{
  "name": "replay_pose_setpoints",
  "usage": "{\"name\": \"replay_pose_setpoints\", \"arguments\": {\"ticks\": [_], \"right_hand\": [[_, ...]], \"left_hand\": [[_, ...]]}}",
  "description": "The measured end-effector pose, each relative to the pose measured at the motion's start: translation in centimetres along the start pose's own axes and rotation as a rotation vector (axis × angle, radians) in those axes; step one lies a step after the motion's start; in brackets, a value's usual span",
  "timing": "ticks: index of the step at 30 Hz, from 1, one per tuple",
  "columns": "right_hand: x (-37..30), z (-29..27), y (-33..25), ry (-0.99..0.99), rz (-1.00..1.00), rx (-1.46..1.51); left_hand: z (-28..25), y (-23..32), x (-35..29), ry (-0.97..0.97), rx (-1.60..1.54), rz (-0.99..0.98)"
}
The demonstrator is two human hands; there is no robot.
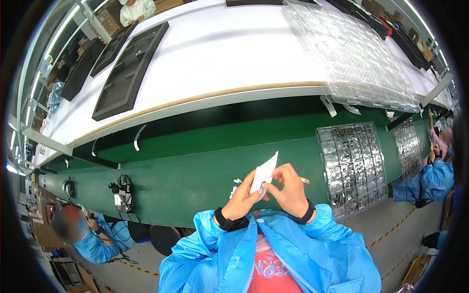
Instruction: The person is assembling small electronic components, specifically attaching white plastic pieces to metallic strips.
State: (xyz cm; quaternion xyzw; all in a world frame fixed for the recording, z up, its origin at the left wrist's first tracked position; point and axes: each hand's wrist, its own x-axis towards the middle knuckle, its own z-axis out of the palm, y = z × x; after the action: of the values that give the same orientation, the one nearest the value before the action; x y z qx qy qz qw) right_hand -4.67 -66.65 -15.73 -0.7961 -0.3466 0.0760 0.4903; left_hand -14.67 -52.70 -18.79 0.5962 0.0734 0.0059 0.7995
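Observation:
A white, paper-like piece (pixel 264 174) with a pointed upper corner stands tilted between my hands, above the near edge of the green workbench. My left hand (pixel 239 199) is closed on its left and lower side. With thumb and fingers bent, my right hand (pixel 290 190) grips its lower right edge. What lies under my fingertips is hidden. Several small white bits (pixel 236 181) lie on the bench just beyond my left hand. A thin, pale stick-like thing (pixel 304 180) pokes out beside my right hand.
Clear plastic trays with many compartments (pixel 352 168) lie to the right on the green bench (pixel 195 171). A white shelf (pixel 220 53) above carries black foam trays (pixel 131 73) and stacked clear trays (pixel 351 53). A small black device (pixel 122 194) stands at left. Co-workers in blue sit on both sides.

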Motion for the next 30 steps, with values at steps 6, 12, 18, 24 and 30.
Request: {"name": "replay_pose_setpoints", "arguments": {"ticks": [6,12,18,24,30], "right_hand": [[-0.3,1.2,1.6,0.017,0.187,0.442],[-0.4,1.1,1.4,-0.088,0.26,0.478],[-0.5,1.5,3.2,-0.191,0.249,0.642],[-0.7,1.9,2.9,-0.187,0.293,0.665],[-0.7,1.8,2.4,-0.191,0.287,0.666]], "left_hand": [[0.0,0.8,0.2,-0.051,-0.116,-0.016],[-0.1,0.7,0.2,-0.058,-0.076,0.008],[0.1,0.9,0.1,-0.058,-0.042,0.043],[-0.1,0.5,-0.2,-0.059,-0.138,0.003],[-0.4,0.8,-0.3,-0.108,-0.086,0.035]]}}
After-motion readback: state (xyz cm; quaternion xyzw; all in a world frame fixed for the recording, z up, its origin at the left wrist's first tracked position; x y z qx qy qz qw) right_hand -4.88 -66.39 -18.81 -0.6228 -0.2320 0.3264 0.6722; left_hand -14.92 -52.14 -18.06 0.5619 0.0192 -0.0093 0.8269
